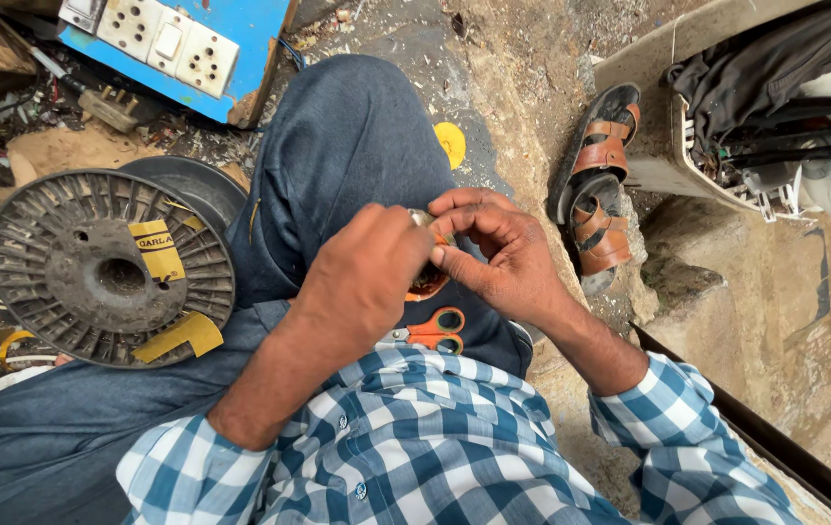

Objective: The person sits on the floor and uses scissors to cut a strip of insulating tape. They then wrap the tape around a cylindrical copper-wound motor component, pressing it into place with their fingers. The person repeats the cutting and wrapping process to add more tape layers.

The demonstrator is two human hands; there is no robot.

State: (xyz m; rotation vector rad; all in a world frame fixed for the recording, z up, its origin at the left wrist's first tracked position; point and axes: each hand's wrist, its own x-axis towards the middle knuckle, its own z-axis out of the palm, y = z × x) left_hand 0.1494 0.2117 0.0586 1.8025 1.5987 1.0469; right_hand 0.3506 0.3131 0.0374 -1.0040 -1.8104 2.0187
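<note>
a small copper-coloured coil (428,280) is pinched between the fingertips of the left hand (362,277) and right hand (498,255). winding seems underway; a steady grip is needed next. orange-handled scissors (435,331) lie just below the fingers.

At frame centre the left hand (362,277) and right hand (493,253) meet over the raised knee (357,146), a small part (427,280) between them. Scissors (432,332) lie just below. A spool (109,267) sits left, a socket board (177,49) upper left, sandals (600,185) right, a crate (668,156) upper right.
</note>
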